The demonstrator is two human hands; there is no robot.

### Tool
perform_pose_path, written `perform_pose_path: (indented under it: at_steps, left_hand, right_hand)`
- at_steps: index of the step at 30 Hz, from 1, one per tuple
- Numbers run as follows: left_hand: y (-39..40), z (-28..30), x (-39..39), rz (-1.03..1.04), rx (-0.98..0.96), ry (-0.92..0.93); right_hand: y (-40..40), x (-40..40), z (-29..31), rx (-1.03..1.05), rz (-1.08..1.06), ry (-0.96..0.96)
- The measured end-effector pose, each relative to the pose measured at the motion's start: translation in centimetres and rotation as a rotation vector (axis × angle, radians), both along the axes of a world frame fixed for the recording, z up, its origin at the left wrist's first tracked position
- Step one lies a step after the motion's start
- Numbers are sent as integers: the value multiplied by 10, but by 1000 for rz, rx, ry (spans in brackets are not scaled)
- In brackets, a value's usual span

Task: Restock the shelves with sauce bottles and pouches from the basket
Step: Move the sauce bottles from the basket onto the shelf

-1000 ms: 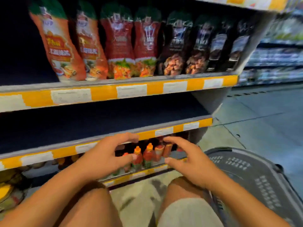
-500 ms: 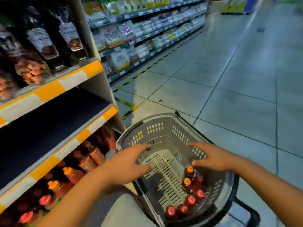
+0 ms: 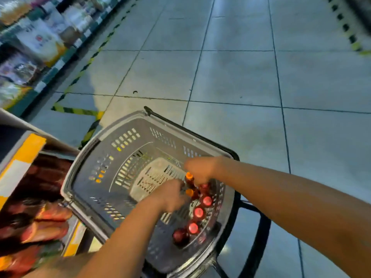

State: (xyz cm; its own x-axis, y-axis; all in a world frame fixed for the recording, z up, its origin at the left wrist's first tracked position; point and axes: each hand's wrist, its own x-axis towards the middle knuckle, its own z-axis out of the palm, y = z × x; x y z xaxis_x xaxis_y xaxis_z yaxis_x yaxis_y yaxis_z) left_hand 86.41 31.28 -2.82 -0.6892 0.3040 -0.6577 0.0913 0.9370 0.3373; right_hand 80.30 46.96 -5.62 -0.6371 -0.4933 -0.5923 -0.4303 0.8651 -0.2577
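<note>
At the near right corner of the grey basket (image 3: pixel 84 169), a row of red-capped sauce bottles (image 3: pixel 198 212) is seen standing against the wall, with two orange-capped bottles (image 3: pixel 189 178) at the far end of that row. The left hand (image 3: pixel 170 195) is lowered into the basket just left of the orange-capped bottles, its fingers (image 3: pixel 181 194) curled in against the nearer one; whether that bottle is actually clamped cannot be told through the blur. The right hand (image 3: pixel 198 170) is placed over the farther orange-capped bottle, its fingers bent downward beside the neck, and a firm hold cannot be confirmed either. The rest of the basket floor is seen bare of goods. A black handle (image 3: pixel 230 151) is folded along the basket's far right rim. To the left of the basket, a shelf edge (image 3: pixel 24 155) striped yellow and white is seen, with red pouches (image 3: pixel 46 223) lying below it. Beyond the basket, a grey tiled floor (image 3: pixel 241 73) is spread, and blurred stocked shelving (image 3: pixel 40 43) is seen at the far left.
</note>
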Motion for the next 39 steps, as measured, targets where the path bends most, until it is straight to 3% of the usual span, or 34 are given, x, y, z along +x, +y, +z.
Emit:
perform_pose_path:
  at_steps: [5, 9, 13, 25, 28, 32, 35, 39]
  left_hand:
    - [16, -44, 6, 34, 51, -11]
    - [16, -69, 11, 83, 42, -28]
    - [15, -91, 17, 128, 56, -51]
    - [15, -118, 14, 359, 233, -197]
    - [12, -117, 11, 420, 212, -148]
    - [1, -103, 5, 348, 112, -22]
    - [-12, -79, 0, 298, 28, 44]
    - [-32, -37, -4, 394, 62, 165]
  right_hand:
    - [-15, -13, -33, 80, 51, -89]
    - [-19, -19, -54, -1, -48, -118]
    - [-23, -21, -73, 12, -36, -66]
    - [-33, -28, -76, 130, -56, -106]
    - [-30, -27, -75, 103, -11, -57]
    - [-34, -24, -67, 131, -6, -28]
    - [-39, -24, -50, 105, -31, 11]
    - [-46, -17, -20, 63, -23, 97]
